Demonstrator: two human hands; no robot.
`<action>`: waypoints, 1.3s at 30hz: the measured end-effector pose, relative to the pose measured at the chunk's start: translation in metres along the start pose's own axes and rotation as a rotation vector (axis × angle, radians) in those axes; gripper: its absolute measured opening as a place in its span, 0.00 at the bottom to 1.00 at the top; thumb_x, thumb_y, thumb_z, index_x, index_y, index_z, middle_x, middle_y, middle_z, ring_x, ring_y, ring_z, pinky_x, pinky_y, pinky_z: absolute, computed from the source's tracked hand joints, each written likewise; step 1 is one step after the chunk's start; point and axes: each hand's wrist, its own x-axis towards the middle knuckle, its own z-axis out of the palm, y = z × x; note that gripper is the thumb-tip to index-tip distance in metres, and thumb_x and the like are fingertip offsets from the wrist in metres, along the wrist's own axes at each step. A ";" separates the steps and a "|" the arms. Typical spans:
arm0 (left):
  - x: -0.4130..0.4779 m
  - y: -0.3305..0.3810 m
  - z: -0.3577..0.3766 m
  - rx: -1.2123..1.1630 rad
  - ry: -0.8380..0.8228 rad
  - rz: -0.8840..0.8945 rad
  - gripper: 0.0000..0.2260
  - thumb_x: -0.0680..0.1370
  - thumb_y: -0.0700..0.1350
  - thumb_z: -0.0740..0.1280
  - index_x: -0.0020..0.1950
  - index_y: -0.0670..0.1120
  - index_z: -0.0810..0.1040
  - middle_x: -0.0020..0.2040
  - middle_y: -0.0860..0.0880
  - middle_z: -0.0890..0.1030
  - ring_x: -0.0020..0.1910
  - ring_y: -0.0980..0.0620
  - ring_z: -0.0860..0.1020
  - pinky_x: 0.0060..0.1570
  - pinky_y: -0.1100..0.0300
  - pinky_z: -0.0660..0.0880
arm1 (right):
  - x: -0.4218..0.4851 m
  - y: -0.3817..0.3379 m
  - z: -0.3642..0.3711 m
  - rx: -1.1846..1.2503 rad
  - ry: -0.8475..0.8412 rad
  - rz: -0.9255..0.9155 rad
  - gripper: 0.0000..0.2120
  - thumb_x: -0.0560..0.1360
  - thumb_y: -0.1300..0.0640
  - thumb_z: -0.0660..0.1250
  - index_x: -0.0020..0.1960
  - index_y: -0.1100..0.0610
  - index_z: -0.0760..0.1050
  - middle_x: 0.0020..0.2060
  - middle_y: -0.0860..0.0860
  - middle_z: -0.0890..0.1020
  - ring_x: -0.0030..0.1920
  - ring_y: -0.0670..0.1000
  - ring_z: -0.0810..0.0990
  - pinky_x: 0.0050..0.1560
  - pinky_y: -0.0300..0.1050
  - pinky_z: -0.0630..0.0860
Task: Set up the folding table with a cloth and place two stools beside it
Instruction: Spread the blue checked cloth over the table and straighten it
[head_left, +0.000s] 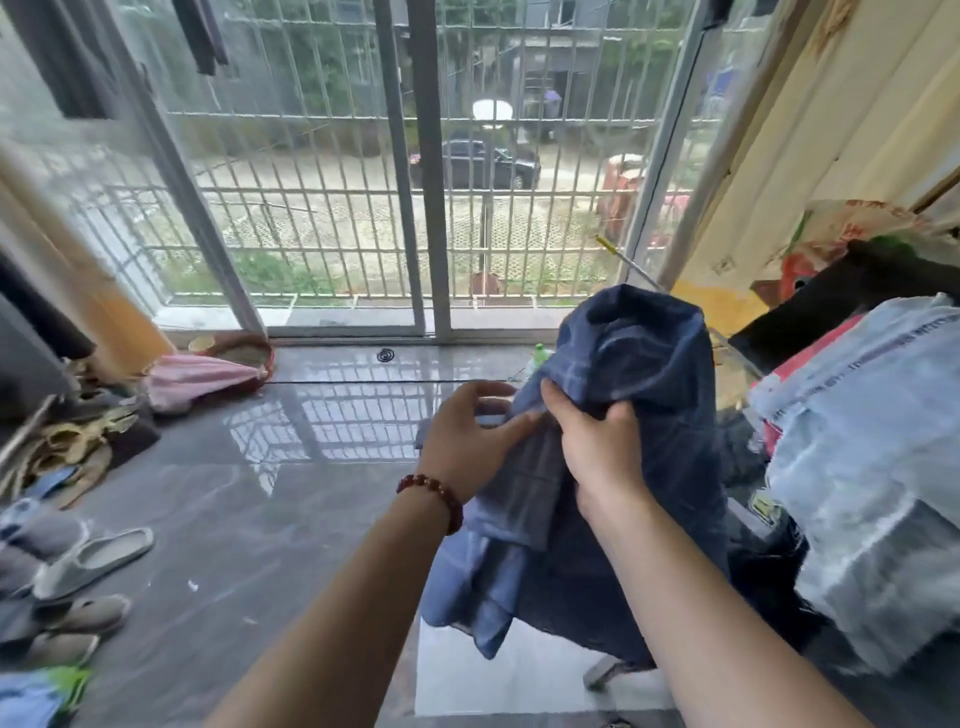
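glossy grey tiled floor below, left hand and right hand pinch the bunched dark blue checked cloth; better to find two corners before spreading.

- Soft, bright daylight comes in through the barred window ahead.
- The glossy floor mirrors the bars as pale glare.
- Wide-angle bending bows the window frames toward the edges.
- The slippers at left and the corners look smeared.
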 end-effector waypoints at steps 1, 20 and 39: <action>-0.003 -0.002 -0.006 -0.001 0.019 -0.005 0.16 0.69 0.52 0.74 0.54 0.50 0.77 0.47 0.56 0.81 0.43 0.62 0.79 0.37 0.71 0.75 | -0.004 0.002 0.004 -0.008 -0.022 -0.009 0.24 0.67 0.50 0.76 0.59 0.53 0.72 0.47 0.41 0.79 0.46 0.41 0.79 0.42 0.39 0.76; -0.081 0.006 0.039 0.029 0.285 -0.037 0.04 0.72 0.48 0.72 0.44 0.50 0.80 0.43 0.54 0.83 0.43 0.57 0.81 0.43 0.61 0.79 | -0.035 0.008 -0.054 -0.141 -0.304 0.012 0.14 0.68 0.47 0.74 0.47 0.50 0.72 0.49 0.50 0.82 0.48 0.53 0.82 0.52 0.54 0.79; -0.237 0.018 0.140 -0.038 0.388 -0.199 0.11 0.71 0.47 0.73 0.49 0.57 0.76 0.47 0.58 0.80 0.45 0.59 0.79 0.43 0.61 0.79 | -0.100 0.029 -0.194 -0.067 -0.626 0.136 0.07 0.72 0.54 0.72 0.49 0.52 0.77 0.49 0.55 0.84 0.49 0.59 0.83 0.53 0.61 0.78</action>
